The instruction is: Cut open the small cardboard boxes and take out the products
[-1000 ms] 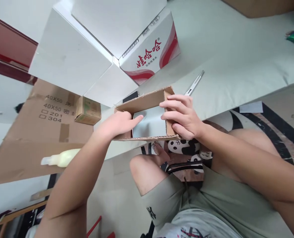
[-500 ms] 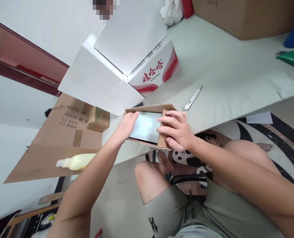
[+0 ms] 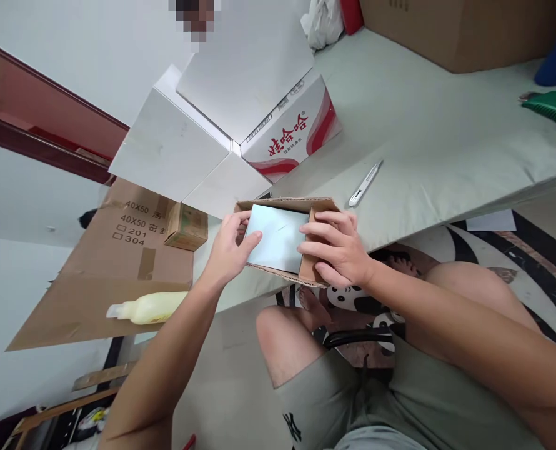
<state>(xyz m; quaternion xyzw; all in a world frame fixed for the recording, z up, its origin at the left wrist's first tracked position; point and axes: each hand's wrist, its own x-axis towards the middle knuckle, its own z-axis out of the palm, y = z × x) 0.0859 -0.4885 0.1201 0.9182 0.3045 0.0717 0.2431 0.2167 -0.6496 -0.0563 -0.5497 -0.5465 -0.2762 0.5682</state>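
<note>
A small open cardboard box (image 3: 310,267) sits at the near edge of the cloth-covered table. Inside it lies a flat, light-blue box (image 3: 278,240), its left end raised above the cardboard rim. My left hand (image 3: 228,250) grips that raised end, thumb on the top face and fingers down at the side, partly hidden. Over the right end of the cardboard box, my right hand (image 3: 341,249) is curled with its fingers spaced along the inner flap. Those fingertips reach the right edge of the light-blue box. A white utility knife (image 3: 365,184) lies beyond my right hand.
Behind stands an open white carton (image 3: 287,134) with red lettering. To the left, a small brown box (image 3: 187,225) and a pale yellow bottle (image 3: 149,307) rest by a large cardboard sheet (image 3: 132,262). A big brown carton (image 3: 413,31) and a green packet (image 3: 552,109) are at far right.
The light-blue box's left end has come up out of the cardboard box. My left hand has shifted left, its thumb now lower on the top face. My right hand has stayed nearly in place.
</note>
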